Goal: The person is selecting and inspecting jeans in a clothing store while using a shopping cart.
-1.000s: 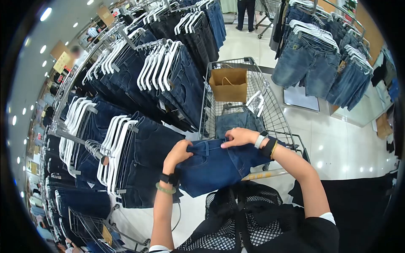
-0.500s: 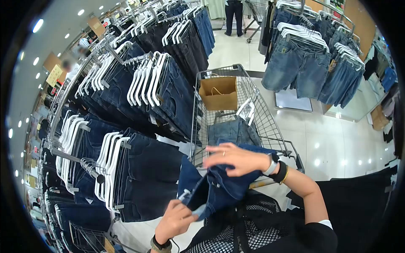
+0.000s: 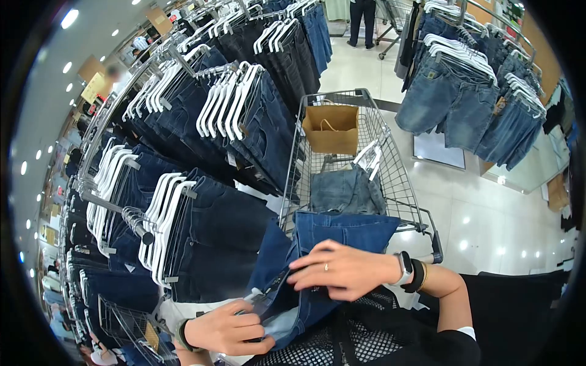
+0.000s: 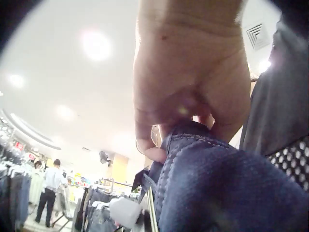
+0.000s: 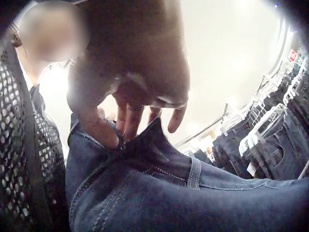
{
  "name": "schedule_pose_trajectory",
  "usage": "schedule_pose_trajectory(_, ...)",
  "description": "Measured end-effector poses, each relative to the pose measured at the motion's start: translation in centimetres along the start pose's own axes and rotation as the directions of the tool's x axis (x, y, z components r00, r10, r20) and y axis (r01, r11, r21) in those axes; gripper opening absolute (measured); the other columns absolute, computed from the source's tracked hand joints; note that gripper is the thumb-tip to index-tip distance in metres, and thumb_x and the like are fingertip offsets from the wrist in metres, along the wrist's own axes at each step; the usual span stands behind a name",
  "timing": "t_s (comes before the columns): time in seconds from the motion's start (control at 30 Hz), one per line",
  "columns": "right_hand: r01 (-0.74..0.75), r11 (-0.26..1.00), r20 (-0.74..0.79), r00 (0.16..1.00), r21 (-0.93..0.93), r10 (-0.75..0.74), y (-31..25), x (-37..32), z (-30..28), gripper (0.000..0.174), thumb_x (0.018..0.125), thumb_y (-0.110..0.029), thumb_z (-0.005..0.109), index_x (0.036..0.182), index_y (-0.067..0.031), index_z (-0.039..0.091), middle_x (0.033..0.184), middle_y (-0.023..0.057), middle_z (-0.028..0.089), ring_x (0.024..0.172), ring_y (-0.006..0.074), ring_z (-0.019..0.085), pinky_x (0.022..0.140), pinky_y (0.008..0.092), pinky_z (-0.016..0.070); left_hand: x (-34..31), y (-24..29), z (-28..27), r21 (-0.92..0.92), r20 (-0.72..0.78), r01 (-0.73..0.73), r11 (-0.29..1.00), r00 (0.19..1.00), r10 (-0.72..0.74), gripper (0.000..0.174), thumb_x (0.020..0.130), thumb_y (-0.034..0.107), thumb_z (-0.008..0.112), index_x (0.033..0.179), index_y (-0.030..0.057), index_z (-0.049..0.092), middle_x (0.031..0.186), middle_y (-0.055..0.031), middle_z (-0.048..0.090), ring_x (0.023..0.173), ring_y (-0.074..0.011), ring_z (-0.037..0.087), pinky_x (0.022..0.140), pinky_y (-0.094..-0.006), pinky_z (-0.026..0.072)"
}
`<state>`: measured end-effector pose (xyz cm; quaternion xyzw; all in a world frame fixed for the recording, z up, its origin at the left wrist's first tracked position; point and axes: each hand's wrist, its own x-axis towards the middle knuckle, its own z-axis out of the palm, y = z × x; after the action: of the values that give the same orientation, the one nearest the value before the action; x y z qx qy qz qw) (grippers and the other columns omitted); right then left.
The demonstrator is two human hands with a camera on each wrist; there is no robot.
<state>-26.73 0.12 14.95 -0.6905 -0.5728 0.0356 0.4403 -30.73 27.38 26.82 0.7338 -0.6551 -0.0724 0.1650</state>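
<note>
Blue jeans point(image 3: 348, 229) lie across the near end of the cart, in front of the body, with the waist opening between the hands. The left hand point(image 3: 227, 329) grips the waistband edge beside a white hanger end; in the left wrist view its fingers and thumb pinch the denim point(image 4: 207, 174). The right hand point(image 3: 342, 269) is over the far side of the waist. In the right wrist view its thumb and fingers pinch the waistband of the jeans point(image 5: 140, 188).
A metal shopping cart point(image 3: 400, 177) holds folded grey-blue denim point(image 3: 345, 190), white hangers and a brown paper bag point(image 3: 331, 129). Racks of dark jeans point(image 3: 223, 226) stand close on the left, denim shorts point(image 3: 448, 104) at the right. A person point(image 3: 362, 21) stands far ahead.
The jeans have turned from spread flat between both hands to waist opening upward. The left hand has moved down and toward the body; the right hand, raised half a second ago, has come lower onto the waistband.
</note>
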Motion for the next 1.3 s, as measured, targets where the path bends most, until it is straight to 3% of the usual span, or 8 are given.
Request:
schedule_pose_trajectory(0.17,0.001,0.990,0.006,1.000,-0.144,0.000,0.3,-1.3,0.5,0.029,0.069,-0.025,0.065,0.092,-0.0055,0.064,0.086,0.0033,0.055,0.093,0.0216,0.049,0.097,0.0453,0.0305,3.1,0.6,-1.3,-0.127,0.028,-0.171,0.977,0.984,0.176,0.010,0.078,0.009,0.059,0.086,0.0024,0.058,0.070,-0.0066,0.049,0.063,-0.0224,0.051,0.058,-0.0363,0.0409)
schedule_pose_trajectory(0.33,-0.280,0.829,-0.007,0.949,-0.484,0.316,1.2,-6.4,-3.6,0.033,0.060,-0.039,0.073,0.071,-0.0088,0.069,0.089,0.0016,0.057,0.096,0.0212,0.047,0.091,0.0425,0.0318,3.5,0.7,-2.6,-0.058,0.028,-0.210,0.976,0.977,0.211,0.010,0.075,0.013,0.062,0.081,0.0047,0.060,0.067,-0.0010,0.044,0.060,-0.0158,0.046,0.058,-0.0323,0.0393)
schedule_pose_trajectory(0.43,-0.409,0.590,-0.047,0.846,-0.696,0.531,1.6,-9.3,-4.1,0.021,0.058,-0.023,0.076,0.074,-0.0115,0.069,0.106,0.0043,0.055,0.108,0.0241,0.045,0.094,0.0468,0.0326,3.6,1.1,-3.8,-0.092,-0.096,-0.261,0.961,0.963,0.253,0.007,0.071,0.012,0.063,0.073,0.0051,0.061,0.061,0.0001,0.039,0.053,-0.0141,0.043,0.058,-0.0313,0.0388)
schedule_pose_trajectory(0.67,-0.402,0.777,-0.100,0.908,-0.485,0.408,1.6,-8.3,-1.7,0.059,0.059,-0.008,0.074,0.114,-0.0192,0.055,0.141,0.0053,0.038,0.136,0.0371,0.025,0.103,0.0592,0.0269,4.3,2.1,-5.3,-0.042,-0.045,-0.335,0.941,0.942,0.333,0.007,0.070,0.009,0.065,0.075,0.0059,0.062,0.065,-0.0010,0.045,0.056,-0.0130,0.045,0.061,-0.0340,0.0406)
schedule_pose_trajectory(0.8,-0.528,0.764,-0.026,0.828,-0.371,0.560,4.5,-9.8,0.1,0.044,0.063,-0.003,0.067,0.105,-0.0124,0.062,0.106,0.0099,0.061,0.105,0.0308,0.056,0.082,0.0420,0.0469,2.9,1.5,-5.3,0.180,0.020,-0.280,0.943,0.960,0.281,0.008,0.073,0.012,0.059,0.077,0.0098,0.066,0.066,0.0018,0.043,0.056,-0.0118,0.046,0.059,-0.0299,0.0424)
schedule_pose_trajectory(0.93,-0.578,0.637,-0.398,0.815,-0.510,0.422,3.7,-12.0,-5.6,0.036,0.060,0.003,0.059,0.095,-0.0070,0.064,0.087,0.0111,0.061,0.088,0.0310,0.058,0.075,0.0411,0.0483,1.7,-2.5,-6.4,0.273,-0.195,0.403,0.874,0.913,-0.360,0.018,0.065,-0.005,0.056,0.080,0.0043,0.057,0.071,-0.0085,0.047,0.065,-0.0299,0.050,0.061,-0.0368,0.0434)
schedule_pose_trajectory(1.13,-0.615,0.466,-0.719,0.692,-0.636,-0.068,-4.2,-7.8,-18.4,0.022,0.070,-0.002,0.065,0.089,0.0009,0.057,0.081,0.0150,0.052,0.077,0.0331,0.053,0.068,0.0377,0.0434,0.6,-13.5,-11.2,0.517,-0.556,0.485,0.705,0.817,-0.154,0.024,0.065,-0.013,0.052,0.085,0.0008,0.052,0.083,-0.0162,0.048,0.079,-0.0359,0.053,0.068,-0.0390,0.0466)
schedule_pose_trajectory(1.3,-0.643,0.515,-0.822,0.485,-0.567,-0.299,-14.4,-3.9,-19.4,0.017,0.082,-0.003,0.061,0.097,0.0032,0.057,0.091,0.0102,0.058,0.081,0.0208,0.056,0.074,0.0261,0.0431,0.3,-7.7,-14.6,0.545,-0.793,0.608,0.577,0.597,0.120,0.031,0.063,-0.013,0.058,0.091,-0.0001,0.057,0.088,-0.0147,0.055,0.082,-0.0338,0.056,0.075,-0.0386,0.0460)
